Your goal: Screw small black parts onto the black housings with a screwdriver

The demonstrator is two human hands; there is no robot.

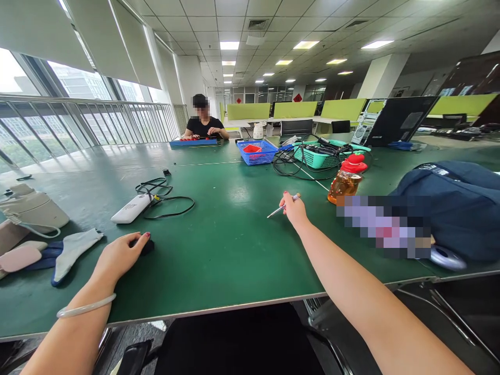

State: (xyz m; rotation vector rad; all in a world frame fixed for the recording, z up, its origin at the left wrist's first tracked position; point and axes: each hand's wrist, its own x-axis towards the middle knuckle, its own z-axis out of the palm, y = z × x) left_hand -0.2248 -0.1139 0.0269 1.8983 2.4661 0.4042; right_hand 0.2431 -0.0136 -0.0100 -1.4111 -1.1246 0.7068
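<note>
My left hand (123, 255) rests on the green table, its fingers curled over a small black object (147, 247) that is mostly hidden. Held between the fingers of my right hand (294, 208) is a thin, silvery, pen-like tool (276, 211), its pointed tip slanting down to the left just over the tabletop. I cannot make out its exact kind. Beyond my left hand lies a white power bank (132, 208) with a black cable (172, 200). A bottle of amber liquid with a red cap (346, 179) stands to the right of my right hand.
Left are a grey-blue glove-like cloth (72, 252) and a beige bag (33, 208). Farther back stand a blue basket (258, 156) and a teal basket (318, 159) with cables. A dark blue backpack (457, 208) lies right. A person (205, 125) sits at the far end.
</note>
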